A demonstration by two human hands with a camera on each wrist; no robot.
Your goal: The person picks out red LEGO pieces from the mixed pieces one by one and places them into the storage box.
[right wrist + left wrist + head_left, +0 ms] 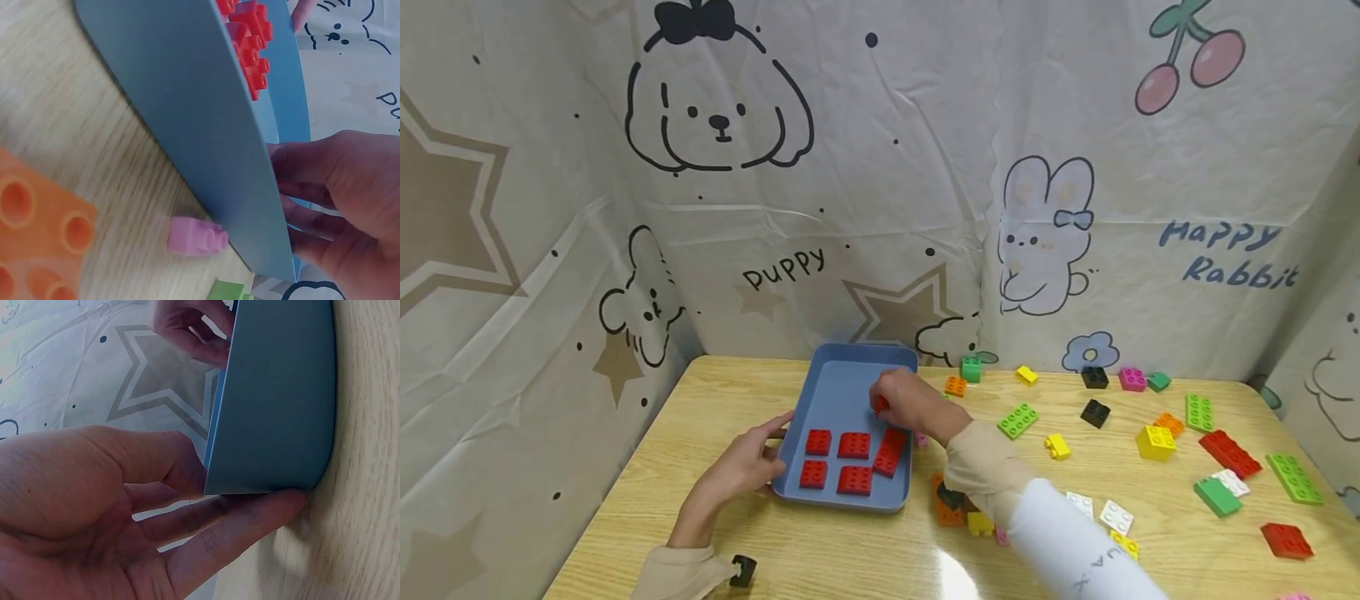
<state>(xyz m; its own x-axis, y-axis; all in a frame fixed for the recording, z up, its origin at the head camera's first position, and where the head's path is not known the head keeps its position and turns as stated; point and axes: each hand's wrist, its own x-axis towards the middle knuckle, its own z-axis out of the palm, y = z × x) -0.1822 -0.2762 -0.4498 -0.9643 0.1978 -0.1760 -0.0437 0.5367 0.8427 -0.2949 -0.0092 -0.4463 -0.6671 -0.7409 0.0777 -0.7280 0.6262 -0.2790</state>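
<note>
A blue tray (850, 505) lies on the wooden table, with several red toy bricks (853, 480) in its nearer half. My left hand (741, 463) grips the tray's left side; in the left wrist view, its thumb is at the rim and its other fingers lie along the outer wall. Inside the tray, toward its right side, my right hand (917, 403) pinches another red brick (881, 405), mostly covered by the fingers. In the right wrist view, those fingers reach behind the tray wall (206, 125) and the brick is hidden.
Loose bricks of many colours spread over the table's right side, among them a light green brick (1018, 422) and a yellow one (1155, 443). A pink brick (195, 237) sits close by the tray's outer wall. A printed curtain (880, 167) hangs behind the table.
</note>
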